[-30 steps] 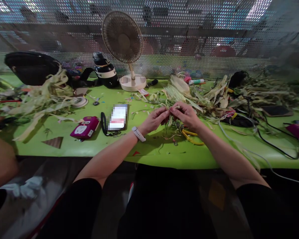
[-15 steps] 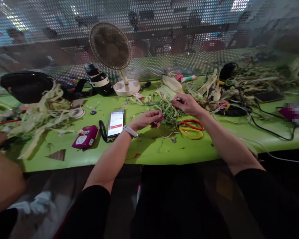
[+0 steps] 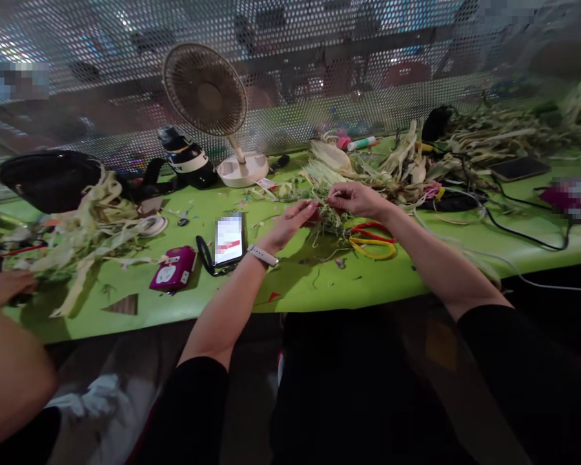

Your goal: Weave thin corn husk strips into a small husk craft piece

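Over a tangle of thin green stems [image 3: 333, 225], my left hand [image 3: 290, 225] and my right hand [image 3: 359, 199] almost meet. The left hand, with a pale watch at the wrist, has thumb and fingers pressed together. My right hand pinches too, and a small pale bit shows at its fingertips. What either pinch holds is too small to name. Scissors with red and yellow handles [image 3: 374, 244] lie on the green table [image 3: 319, 284] just below the right hand. Behind the hands are pale corn husks [image 3: 333, 155].
A fan [image 3: 208, 93] and a black bottle [image 3: 186, 158] stand at the back. A lit phone [image 3: 228, 240] and a purple device [image 3: 174, 268] lie left of my hands. Another person's arm [image 3: 10, 342] reaches in at far left. Cables [image 3: 527, 239] and dried husks [image 3: 503, 142] spread rightward.
My left hand has risen slightly and moved closer to the right hand. The right hand stays in its pinch. The view has tilted a little, and the other person's hand has shifted right.
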